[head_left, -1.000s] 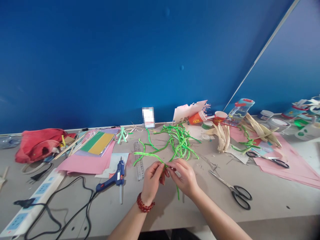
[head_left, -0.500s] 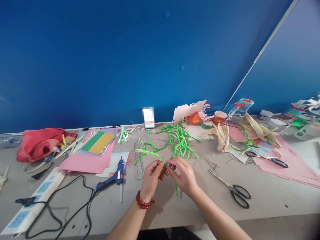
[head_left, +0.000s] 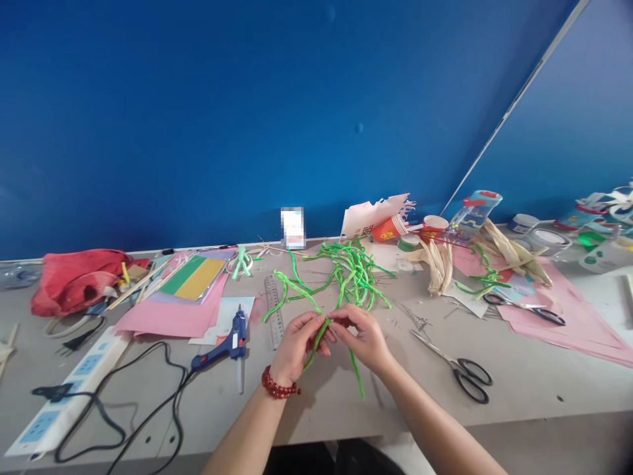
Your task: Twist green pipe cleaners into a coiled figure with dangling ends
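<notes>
Both hands meet over the middle of the grey table [head_left: 519,389], pinching green pipe cleaners [head_left: 357,371] between them. My left hand [head_left: 297,344], with a red bead bracelet [head_left: 275,386] at the wrist, grips the stems from the left. My right hand [head_left: 363,338] pinches them from the right. One stem hangs down toward me below my right hand, another runs up and left from my left hand. A loose pile of green pipe cleaners [head_left: 353,274] lies just behind the hands.
A blue glue gun [head_left: 227,343], ruler [head_left: 272,310] and black cables lie left, beside a power strip [head_left: 64,396], coloured paper [head_left: 182,297] and red cloth [head_left: 74,280]. Scissors [head_left: 459,373] lie right; more scissors [head_left: 531,310], corn husks [head_left: 440,264], cups and pink paper sit farther right.
The hands have kept twisting the stems and drifted slightly up and away. The hanging stem below my right hand now reaches lower and tilts right. The view has shifted a little.
</notes>
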Motion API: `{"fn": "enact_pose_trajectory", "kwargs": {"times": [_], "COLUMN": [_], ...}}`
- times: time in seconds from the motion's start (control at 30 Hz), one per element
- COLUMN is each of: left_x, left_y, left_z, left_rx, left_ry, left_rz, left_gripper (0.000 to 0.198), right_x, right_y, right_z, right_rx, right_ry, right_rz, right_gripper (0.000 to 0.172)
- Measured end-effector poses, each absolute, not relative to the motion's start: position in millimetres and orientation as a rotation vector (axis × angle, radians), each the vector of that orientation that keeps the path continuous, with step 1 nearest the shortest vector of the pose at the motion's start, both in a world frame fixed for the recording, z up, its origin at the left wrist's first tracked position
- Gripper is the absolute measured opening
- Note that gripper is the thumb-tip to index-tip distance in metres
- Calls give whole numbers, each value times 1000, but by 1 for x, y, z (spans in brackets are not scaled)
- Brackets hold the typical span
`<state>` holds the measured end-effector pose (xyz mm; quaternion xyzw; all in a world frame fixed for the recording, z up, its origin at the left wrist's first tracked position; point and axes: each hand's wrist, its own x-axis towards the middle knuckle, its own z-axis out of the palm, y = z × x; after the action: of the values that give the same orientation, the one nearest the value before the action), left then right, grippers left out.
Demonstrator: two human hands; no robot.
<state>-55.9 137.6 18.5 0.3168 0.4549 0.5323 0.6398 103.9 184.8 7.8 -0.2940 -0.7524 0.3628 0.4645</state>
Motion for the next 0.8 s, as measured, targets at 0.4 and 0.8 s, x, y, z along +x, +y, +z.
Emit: {"fn": "enact_pose_trajectory", "kwargs": {"times": [0.4, 0.8], "left_x": [-60, -58], "left_y": [136, 135], "left_z": [26, 20], "left_rx": [695, 807], "left_ry": [1027, 1070], "left_rz": [1154, 1241], "left_gripper": [35, 28], "right_x": [105, 106], "right_y": [187, 187], "right_z": [8, 6], "right_rx": [-650, -622], "right_ry": [-1811, -1856], "right_rz": [989, 887], "right_gripper": [13, 13]}}
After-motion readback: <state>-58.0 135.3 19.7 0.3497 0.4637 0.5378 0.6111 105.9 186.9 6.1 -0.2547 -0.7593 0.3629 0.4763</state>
